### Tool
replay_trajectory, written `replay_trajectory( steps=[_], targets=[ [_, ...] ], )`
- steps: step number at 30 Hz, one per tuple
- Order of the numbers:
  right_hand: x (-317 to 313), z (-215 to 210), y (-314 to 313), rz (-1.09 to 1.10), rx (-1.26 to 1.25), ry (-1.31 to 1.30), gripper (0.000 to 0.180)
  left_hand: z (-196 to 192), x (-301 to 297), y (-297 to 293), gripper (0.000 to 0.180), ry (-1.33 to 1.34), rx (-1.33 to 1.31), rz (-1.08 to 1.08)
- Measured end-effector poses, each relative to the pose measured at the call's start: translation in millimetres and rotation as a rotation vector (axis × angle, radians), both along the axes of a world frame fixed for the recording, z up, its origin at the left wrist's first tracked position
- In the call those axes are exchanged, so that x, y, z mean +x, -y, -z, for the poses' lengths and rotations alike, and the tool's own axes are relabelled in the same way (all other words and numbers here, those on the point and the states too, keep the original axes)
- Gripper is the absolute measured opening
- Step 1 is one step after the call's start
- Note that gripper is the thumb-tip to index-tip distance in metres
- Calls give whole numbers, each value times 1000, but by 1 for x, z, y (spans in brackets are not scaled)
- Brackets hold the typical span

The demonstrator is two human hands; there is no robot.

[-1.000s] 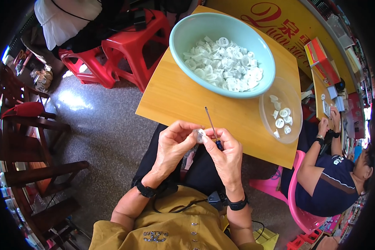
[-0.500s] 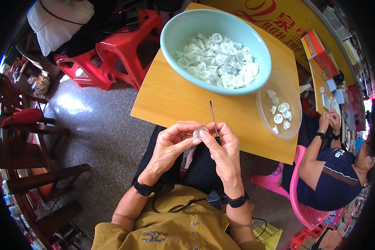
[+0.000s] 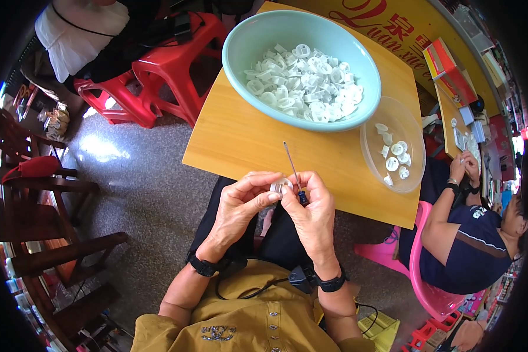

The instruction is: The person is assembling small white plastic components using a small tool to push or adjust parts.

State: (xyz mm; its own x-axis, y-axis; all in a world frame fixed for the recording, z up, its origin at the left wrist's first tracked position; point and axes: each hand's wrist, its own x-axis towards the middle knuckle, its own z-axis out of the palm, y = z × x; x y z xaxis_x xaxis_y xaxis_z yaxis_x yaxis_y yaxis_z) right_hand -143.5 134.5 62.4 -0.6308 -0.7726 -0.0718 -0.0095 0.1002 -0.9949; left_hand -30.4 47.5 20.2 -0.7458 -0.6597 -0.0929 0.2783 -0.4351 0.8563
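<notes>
Hands are seen together in the head view, just off the near edge of the yellow counter [image 3: 234,141]. A small white plastic ring [image 3: 280,186] is pinched by the left hand [image 3: 240,205]; a thin metal pick [image 3: 292,167] with a dark handle is gripped by the right hand [image 3: 311,211], its shaft pointing up and away. For clean work, the ring is best kept steady and the pick guided gently. The ring looks pale, round and glossy, like those heaped in the teal bowl [image 3: 240,41] and the few in the clear dish [image 3: 413,141].
</notes>
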Motion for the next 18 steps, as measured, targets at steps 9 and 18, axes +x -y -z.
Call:
replay_trajectory(
  steps=[9, 18],
  targets=[
    [4, 2, 1, 55, 13, -97, 13, 2, 0, 0, 33, 20, 33, 7],
    [-7, -84, -56, -616, -991, 519, 31, -7, 3, 10, 36, -125, 159, -1]
  ],
)
